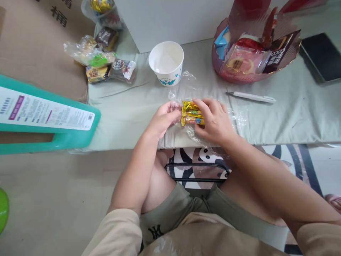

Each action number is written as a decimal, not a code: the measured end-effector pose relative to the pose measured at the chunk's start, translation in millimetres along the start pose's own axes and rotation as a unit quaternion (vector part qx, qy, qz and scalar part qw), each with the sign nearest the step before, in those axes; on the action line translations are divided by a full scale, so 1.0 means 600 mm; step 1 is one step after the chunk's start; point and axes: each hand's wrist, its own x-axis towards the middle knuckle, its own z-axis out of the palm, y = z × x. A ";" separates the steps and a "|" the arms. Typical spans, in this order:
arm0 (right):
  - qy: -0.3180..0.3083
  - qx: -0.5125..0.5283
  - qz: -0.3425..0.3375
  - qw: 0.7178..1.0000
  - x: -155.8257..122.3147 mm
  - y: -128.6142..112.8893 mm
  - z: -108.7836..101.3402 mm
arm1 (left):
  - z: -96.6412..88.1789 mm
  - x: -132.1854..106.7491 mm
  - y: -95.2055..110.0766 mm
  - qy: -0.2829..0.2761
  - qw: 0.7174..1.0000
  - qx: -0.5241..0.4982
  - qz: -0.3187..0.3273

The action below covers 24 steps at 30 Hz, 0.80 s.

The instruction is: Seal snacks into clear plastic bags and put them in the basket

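Several yellow-wrapped snack sticks (pixel 190 113) lie side by side between my hands, near the front edge of the cloth-covered table. My right hand (pixel 214 119) is curled over their right end, gripping them. Closed at their left end, my left hand (pixel 165 119) pinches what looks like clear plastic film, though its fingertips are partly hidden. Crumpled clear plastic wrap (pixel 190 80) spreads around and under both hands. Just beyond them stands a white paper cup (pixel 167 65) with a blue-green leaf print; no contents show inside it.
A pink glass bowl (pixel 241 76) of packaged snacks stands at back right, near a white pen (pixel 252 97) and a black phone (pixel 322 57). Wrapped snacks (pixel 99 71) lie at back left. A teal plastic container (pixel 92 133) and a cardboard box (pixel 45 46) stand at left.
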 end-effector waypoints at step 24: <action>-0.002 0.252 0.081 0.964 0.008 0.033 -0.012 | 0.015 -0.002 0.014 -0.112 0.993 -0.022 -0.023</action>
